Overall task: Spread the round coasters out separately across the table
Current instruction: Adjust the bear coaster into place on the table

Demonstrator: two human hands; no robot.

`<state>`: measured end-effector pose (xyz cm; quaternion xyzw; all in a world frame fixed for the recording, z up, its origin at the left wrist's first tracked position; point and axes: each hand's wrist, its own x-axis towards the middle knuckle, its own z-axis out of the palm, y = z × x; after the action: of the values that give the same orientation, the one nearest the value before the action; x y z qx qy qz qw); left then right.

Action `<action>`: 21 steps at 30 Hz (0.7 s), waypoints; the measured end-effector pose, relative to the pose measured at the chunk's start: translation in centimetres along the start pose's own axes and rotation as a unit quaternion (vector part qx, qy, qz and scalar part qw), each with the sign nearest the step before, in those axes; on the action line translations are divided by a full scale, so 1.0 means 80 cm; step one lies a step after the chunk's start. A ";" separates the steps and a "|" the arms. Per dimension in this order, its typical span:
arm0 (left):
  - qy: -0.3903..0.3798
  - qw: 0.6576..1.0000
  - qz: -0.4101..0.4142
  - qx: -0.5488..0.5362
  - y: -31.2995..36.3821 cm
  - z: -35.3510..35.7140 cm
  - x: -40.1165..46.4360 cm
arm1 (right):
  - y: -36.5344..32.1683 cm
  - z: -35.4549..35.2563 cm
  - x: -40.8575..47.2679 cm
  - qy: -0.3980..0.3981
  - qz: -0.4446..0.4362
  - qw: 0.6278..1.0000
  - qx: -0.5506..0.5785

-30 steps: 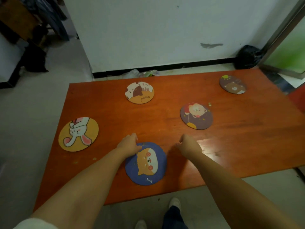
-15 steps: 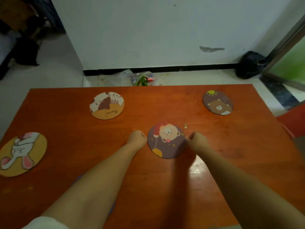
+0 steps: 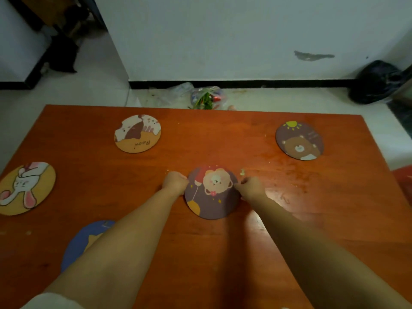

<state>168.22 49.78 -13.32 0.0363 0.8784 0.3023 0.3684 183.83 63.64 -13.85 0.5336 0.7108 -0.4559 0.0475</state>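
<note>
Several round coasters lie apart on the orange table (image 3: 223,253). A purple lion coaster (image 3: 211,192) sits in the middle. My left hand (image 3: 175,182) pinches its left edge and my right hand (image 3: 250,189) pinches its right edge, fingers curled. Further off lie an orange cat coaster (image 3: 137,133) at the back left, a purple bear coaster (image 3: 299,141) at the back right, and a yellow rabbit coaster (image 3: 24,188) at the far left. A blue coaster (image 3: 80,241) near me is half hidden under my left forearm.
The table's far edge faces a white wall with a black skirting. On the floor behind it lie a clear plastic bag with greens (image 3: 205,97) and a black bag (image 3: 376,82). A red object (image 3: 403,181) stands beside the table's right edge.
My hands left the blue coaster near me and reached forward to the purple lion coaster. Both now grip its edges. The view has shifted forward over the table.
</note>
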 end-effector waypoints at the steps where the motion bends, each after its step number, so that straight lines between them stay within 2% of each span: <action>1: -0.002 1.000 -0.001 -0.018 0.000 0.000 -0.004 | 0.002 0.000 -0.005 0.001 -0.006 1.000 0.008; 5: -0.026 0.994 0.008 -0.102 0.004 0.004 -0.035 | 0.010 -0.016 -0.031 0.020 -0.029 0.999 0.022; 11: -0.076 0.989 0.038 -0.124 0.032 0.039 -0.093 | 0.050 -0.083 -0.064 0.029 -0.021 0.999 0.016; 17: -0.094 0.984 0.042 -0.145 0.063 0.119 -0.154 | 0.114 -0.169 -0.074 0.049 -0.034 0.998 -0.007; 21: -0.077 0.984 0.015 -0.161 0.064 0.197 -0.201 | 0.173 -0.225 -0.074 0.029 -0.048 0.997 -0.047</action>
<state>189.61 57.28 -9.00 0.0133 0.7865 0.4418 0.4314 205.02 72.20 -8.39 0.5091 0.7569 -0.4086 0.0301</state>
